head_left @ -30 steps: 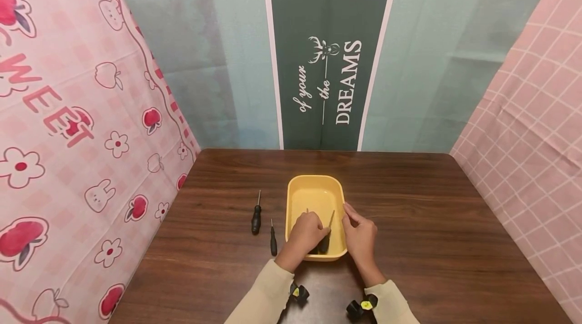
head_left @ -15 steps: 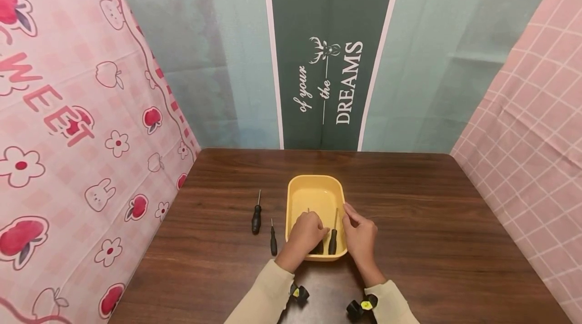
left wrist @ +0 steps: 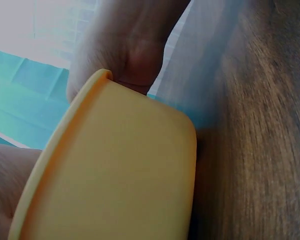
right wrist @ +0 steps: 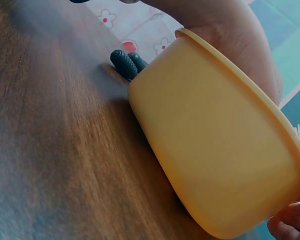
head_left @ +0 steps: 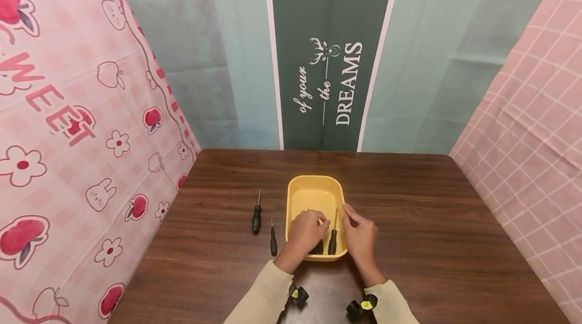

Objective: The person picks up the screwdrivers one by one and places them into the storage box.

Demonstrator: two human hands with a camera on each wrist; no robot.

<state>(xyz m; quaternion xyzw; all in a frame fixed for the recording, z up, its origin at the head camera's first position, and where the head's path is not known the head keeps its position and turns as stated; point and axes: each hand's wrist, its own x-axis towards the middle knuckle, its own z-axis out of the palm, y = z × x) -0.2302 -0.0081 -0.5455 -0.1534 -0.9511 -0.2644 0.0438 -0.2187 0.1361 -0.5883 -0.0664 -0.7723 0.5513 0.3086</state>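
A yellow plastic box (head_left: 316, 182) stands on the table. My right hand (head_left: 361, 235) pinches its right rim, and the right wrist view shows fingertips (right wrist: 290, 222) under that rim. My left hand (head_left: 306, 233) reaches over the left wall into the box; its thumb and forefinger show, but its other fingertips are hidden, so whether they hold anything is unclear. A black-handled screwdriver (head_left: 333, 241) lies inside the box along the right, tip pointing away. Beside it, a dark handle (head_left: 319, 248) shows partly under the left hand, and a thin metal tip pokes out beyond the knuckles.
Left of the box, a larger black screwdriver (head_left: 256, 219) and a smaller one (head_left: 273, 241) lie on the brown wooden table (head_left: 409, 197). Printed cloth hangs on the left, back and right sides of the table.
The right-hand screwdriver in the box went from slanting under my left thumb to lying straighter, further right and apart from it. My left thumb and forefinger shifted slightly. My right hand stayed put.
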